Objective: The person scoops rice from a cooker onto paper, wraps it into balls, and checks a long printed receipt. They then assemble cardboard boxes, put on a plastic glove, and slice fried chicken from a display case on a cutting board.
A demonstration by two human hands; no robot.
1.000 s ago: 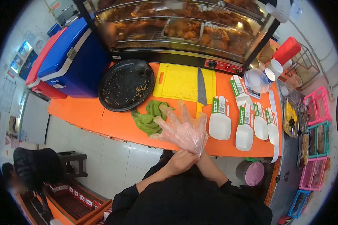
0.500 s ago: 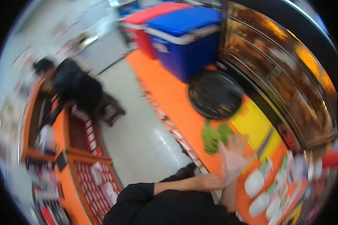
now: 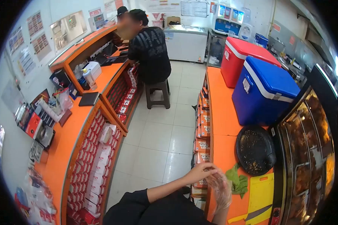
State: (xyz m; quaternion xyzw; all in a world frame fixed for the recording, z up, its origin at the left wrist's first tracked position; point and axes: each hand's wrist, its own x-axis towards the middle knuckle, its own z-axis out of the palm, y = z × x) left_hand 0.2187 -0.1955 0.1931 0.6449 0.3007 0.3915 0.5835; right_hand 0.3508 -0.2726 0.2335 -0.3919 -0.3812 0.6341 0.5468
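Plastic glove (image 3: 223, 194) sits on the right hand (image 3: 220, 187), over the orange counter (image 3: 224, 150), near the green cloth (image 3: 236, 180). Left hand (image 3: 201, 173) is at its finger end; can't tell if pinching film. Right-finger spread unclear. Knife (image 3: 260, 213) blade lies on yellow cutting board (image 3: 260, 189).

The glove (image 3: 223, 192) is glossy crinkled plastic, the rag (image 3: 236, 181) matt cloth.

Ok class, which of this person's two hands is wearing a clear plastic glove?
The right hand: the loose, crinkled glove covers it down to the wrist. The left hand, by contrast, is bare.
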